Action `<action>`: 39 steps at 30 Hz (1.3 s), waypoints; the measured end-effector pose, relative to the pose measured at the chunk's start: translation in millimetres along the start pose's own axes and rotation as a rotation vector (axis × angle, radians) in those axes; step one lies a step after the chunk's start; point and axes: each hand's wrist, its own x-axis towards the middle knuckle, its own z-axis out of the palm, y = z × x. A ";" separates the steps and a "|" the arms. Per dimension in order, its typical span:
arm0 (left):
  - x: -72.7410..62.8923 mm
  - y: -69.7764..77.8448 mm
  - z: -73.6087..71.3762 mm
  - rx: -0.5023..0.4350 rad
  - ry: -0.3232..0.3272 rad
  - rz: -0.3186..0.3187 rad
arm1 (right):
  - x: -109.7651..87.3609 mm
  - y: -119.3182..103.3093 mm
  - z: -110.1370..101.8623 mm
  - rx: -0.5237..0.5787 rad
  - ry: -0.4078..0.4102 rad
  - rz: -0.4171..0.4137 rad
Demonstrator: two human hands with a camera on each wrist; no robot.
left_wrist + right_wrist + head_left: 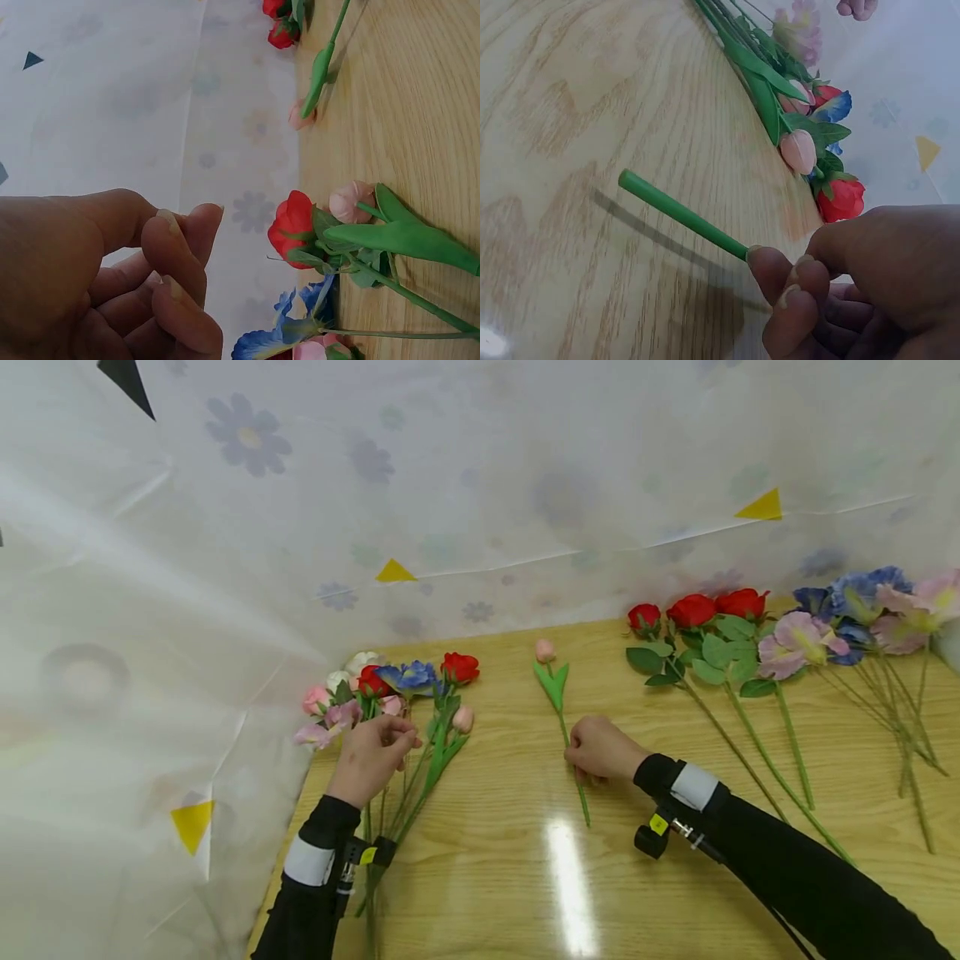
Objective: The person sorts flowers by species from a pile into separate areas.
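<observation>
My right hand (603,749) pinches the green stem of a single pink artificial tulip (555,687) over the middle of the table. In the right wrist view, the cut end of its stem (682,215) sticks out past the fingertips, with its shadow on the wood below. My left hand (372,758) hovers above a mixed bunch on the left, its fingers loosely curled and holding nothing. Within that bunch are a red rose (460,668), a blue flower (411,678), another pink tulip (462,719) and white and pink blooms. The left hand hides part of their stems.
Red roses (691,610) with leafy stems lie at the right of the wooden table (495,860). Farther right are pale pink flowers (801,643) and blue flowers (855,596), their stems crossing. A flower-printed white sheet (480,460) stands behind and along the left edge.
</observation>
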 end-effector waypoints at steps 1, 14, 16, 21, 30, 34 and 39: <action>0.1 -0.9 0.4 -0.002 0.001 -0.006 | 0.5 -1.0 0.7 -0.008 -0.005 0.006; 1.9 -7.1 7.1 0.077 -0.020 -0.063 | 7.1 0.8 13.7 -0.118 -0.019 0.050; 3.3 -9.4 10.2 0.164 -0.025 -0.068 | 5.8 0.5 13.0 -0.131 -0.011 0.038; 3.3 -16.8 19.4 0.484 -0.074 -0.087 | -6.1 -3.7 6.1 -0.115 0.028 -0.025; 0.8 -28.6 34.7 0.691 -0.176 -0.145 | -39.7 -5.9 0.2 -0.089 0.015 -0.071; 1.1 -30.3 40.1 0.742 -0.140 -0.146 | -51.8 -2.5 1.0 -0.062 -0.012 -0.081; 2.3 -32.7 46.8 0.772 -0.107 -0.164 | -62.1 -0.3 1.3 -0.028 -0.019 -0.101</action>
